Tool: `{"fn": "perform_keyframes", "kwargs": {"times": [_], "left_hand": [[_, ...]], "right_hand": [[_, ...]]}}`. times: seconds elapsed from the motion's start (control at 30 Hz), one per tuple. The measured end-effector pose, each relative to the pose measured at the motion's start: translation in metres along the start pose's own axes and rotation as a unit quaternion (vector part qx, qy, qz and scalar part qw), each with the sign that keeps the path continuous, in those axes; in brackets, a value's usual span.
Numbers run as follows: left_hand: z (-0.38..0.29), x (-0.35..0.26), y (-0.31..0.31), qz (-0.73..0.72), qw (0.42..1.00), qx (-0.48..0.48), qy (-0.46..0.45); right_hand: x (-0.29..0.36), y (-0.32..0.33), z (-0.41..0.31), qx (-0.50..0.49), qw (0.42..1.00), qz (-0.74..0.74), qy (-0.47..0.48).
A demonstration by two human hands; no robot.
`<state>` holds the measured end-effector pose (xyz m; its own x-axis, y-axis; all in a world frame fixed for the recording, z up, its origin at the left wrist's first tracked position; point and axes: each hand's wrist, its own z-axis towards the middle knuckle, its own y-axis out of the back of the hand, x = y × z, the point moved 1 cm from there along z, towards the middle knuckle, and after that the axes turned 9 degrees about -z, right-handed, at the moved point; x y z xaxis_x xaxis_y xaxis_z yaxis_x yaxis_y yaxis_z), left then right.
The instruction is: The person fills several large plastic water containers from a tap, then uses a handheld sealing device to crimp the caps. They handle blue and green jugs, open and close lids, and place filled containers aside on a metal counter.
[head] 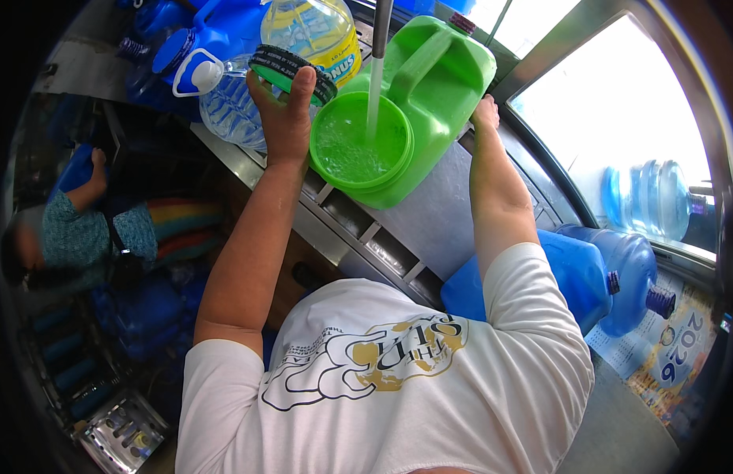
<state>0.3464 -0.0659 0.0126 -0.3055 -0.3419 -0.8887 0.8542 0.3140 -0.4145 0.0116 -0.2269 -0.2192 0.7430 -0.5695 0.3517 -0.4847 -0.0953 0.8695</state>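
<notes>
My left hand point(283, 127) holds up a wide round screw cap point(292, 72), with a black printed band and a green inside, just left of the jug's mouth. A green plastic water jug point(428, 136) sits on the metal counter, its wide threaded mouth facing up toward me. Out of a metal spout pipe point(382, 26) a stream of water point(375, 98) runs into that mouth, and the water inside is churning. My right hand point(486, 111) is at the jug's far right side, with its fingers mostly hidden behind the jug.
Left of the jug stand a clear bottle with a white handle point(227, 109), a yellow-labelled bottle point(310, 26) and blue containers point(215, 35). Blue jugs point(556, 266) lie by my right arm. A slotted steel counter point(396, 252) runs beneath. Another person point(105, 231) is at lower left.
</notes>
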Motion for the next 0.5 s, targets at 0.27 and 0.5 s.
{"fn": "perform_keyframes", "kwargs": {"times": [0.27, 0.5], "left_hand": [[0.001, 0.0, 0.0, 0.006, 1.0, 0.01, -0.006], [0.002, 0.001, 0.001, 0.014, 1.0, 0.011, -0.007]], "right_hand": [[-0.003, -0.002, 0.004, 0.015, 1.0, 0.0, -0.011], [-0.006, -0.006, 0.012, 0.057, 0.998, -0.008, -0.023]]}}
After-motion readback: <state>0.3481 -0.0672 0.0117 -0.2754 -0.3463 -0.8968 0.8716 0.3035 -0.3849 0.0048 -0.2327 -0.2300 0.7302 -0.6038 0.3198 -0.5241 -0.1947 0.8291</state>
